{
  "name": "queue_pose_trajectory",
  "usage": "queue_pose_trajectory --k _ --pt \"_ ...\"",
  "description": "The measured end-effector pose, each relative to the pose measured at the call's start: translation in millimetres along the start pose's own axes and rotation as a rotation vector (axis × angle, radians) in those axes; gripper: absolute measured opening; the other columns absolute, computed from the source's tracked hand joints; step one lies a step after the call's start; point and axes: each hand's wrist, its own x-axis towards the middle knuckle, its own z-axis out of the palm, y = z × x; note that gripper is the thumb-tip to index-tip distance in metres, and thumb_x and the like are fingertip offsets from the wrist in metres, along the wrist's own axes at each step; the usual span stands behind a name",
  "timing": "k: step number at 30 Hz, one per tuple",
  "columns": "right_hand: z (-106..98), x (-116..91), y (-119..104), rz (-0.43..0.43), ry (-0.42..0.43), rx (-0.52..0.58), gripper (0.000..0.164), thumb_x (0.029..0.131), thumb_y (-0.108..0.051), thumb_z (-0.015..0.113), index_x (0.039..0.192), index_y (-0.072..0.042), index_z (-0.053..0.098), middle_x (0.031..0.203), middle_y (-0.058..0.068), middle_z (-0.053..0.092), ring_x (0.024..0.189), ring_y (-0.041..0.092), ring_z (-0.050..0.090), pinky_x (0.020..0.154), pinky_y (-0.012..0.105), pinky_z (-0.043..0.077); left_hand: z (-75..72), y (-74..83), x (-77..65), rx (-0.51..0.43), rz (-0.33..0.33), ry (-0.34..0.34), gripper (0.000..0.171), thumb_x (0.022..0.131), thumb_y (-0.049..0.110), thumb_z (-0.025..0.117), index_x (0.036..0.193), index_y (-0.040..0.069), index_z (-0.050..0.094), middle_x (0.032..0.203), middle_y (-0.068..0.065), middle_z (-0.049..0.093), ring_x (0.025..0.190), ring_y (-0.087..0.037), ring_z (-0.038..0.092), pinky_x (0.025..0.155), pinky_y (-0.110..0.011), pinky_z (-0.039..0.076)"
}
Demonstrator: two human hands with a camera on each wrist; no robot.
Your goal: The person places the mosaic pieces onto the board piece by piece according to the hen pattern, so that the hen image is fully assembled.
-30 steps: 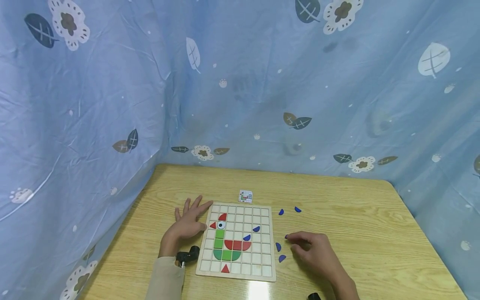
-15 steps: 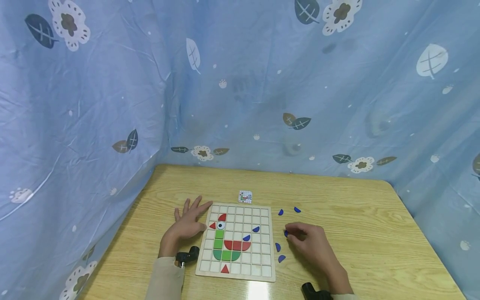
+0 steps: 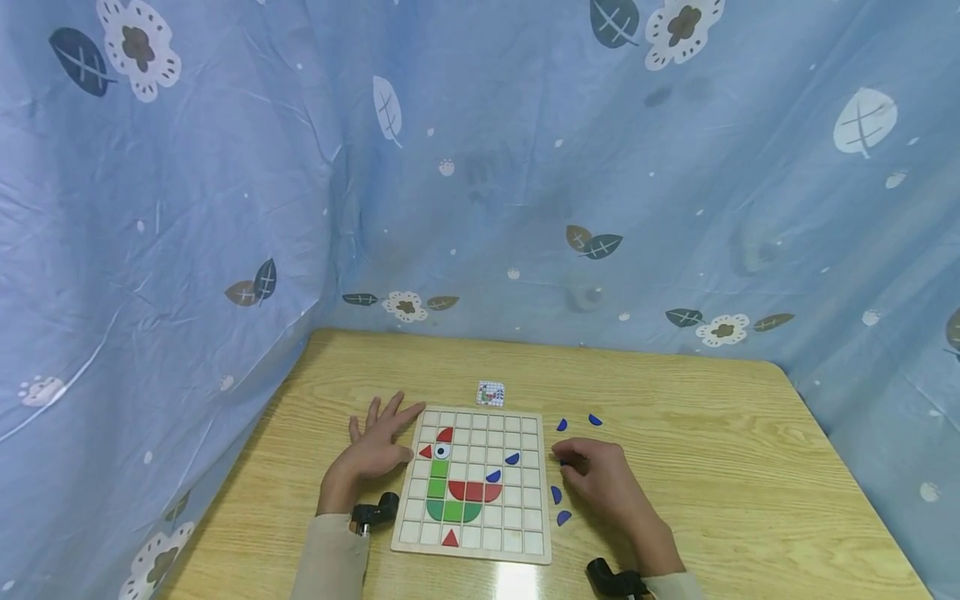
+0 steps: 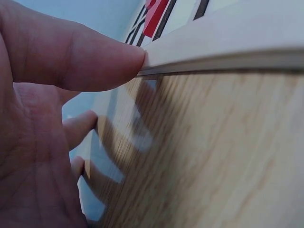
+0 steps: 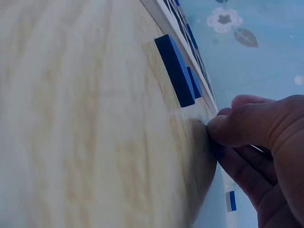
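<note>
My left hand [image 3: 375,448] lies at the left edge of a wooden grid board [image 3: 471,554], fingers spread; in the left wrist view its thumb [image 4: 95,61] touches the board's side. Just off the board's right edge, my right hand [image 3: 606,477] pinches a small blue half-round piece [image 5: 217,151] between thumb and fingers, which mostly hide it. On the board, red, green and white-eyed pieces form a bird-like figure, including a red square [image 3: 474,491] and a green square [image 3: 453,511]. Two blue half-round pieces, an upper one [image 3: 512,459] and a lower one [image 3: 492,476], lie in the grid.
Loose blue pieces lie right of the board: two nearer ones [image 3: 557,495] [image 5: 175,71] below the right hand, two farther ones [image 3: 595,420] above it. A small picture card [image 3: 491,393] lies behind the board. A patterned blue curtain [image 3: 510,208] surrounds the wooden table [image 3: 675,400].
My right hand has moved left and slightly away from me, toward the board's right edge, with the blue piece between its fingers. The left hand has stayed in place.
</note>
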Motion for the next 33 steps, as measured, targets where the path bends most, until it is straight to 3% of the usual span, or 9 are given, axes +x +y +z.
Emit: queue_pose_trajectory --k 4,19,26,33 --pt "-1 2 -4 -0.046 -0.016 0.002 0.028 0.087 0.007 0.083 0.108 -0.011 0.085 0.105 -0.002 0.084 0.097 0.015 0.081 0.086 0.031 0.066 -0.4 0.0 0.1 0.001 0.0 0.0 0.089 0.083 0.005 0.067 0.168 0.018 0.046 0.184 -0.022 0.011 0.167 -0.054 -0.013 0.12 -0.082 -0.021" --pt "14 17 -30 -0.389 -0.136 0.007 0.029 0.088 0.009 0.081 0.11 -0.008 0.086 0.106 0.0 0.085 0.101 0.018 0.081 0.087 0.033 0.066 -0.1 -0.8 1.4 -0.002 -0.004 0.01 0.088 0.084 0.005 0.068 0.168 0.019 0.047 0.184 -0.021 0.012 0.168 -0.054 -0.012 0.121 -0.081 -0.021" --pt "24 20 -39 -0.399 -0.238 0.006 0.029 0.088 0.009 0.082 0.11 -0.01 0.087 0.106 -0.002 0.085 0.1 0.011 0.079 0.088 0.03 0.065 0.7 -0.9 2.3 -0.005 -0.012 0.019 0.088 0.084 0.004 0.069 0.167 0.021 0.048 0.184 -0.02 0.013 0.168 -0.052 -0.011 0.122 -0.08 -0.021" --pt "30 21 -43 -0.44 -0.257 -0.069 0.032 0.089 0.009 0.079 0.112 -0.012 0.087 0.106 -0.004 0.085 0.1 0.005 0.077 0.086 0.027 0.064 0.8 -0.9 2.0 -0.003 -0.012 0.011 0.088 0.085 0.004 0.069 0.168 0.021 0.047 0.184 -0.02 0.012 0.168 -0.053 -0.012 0.122 -0.08 -0.021"
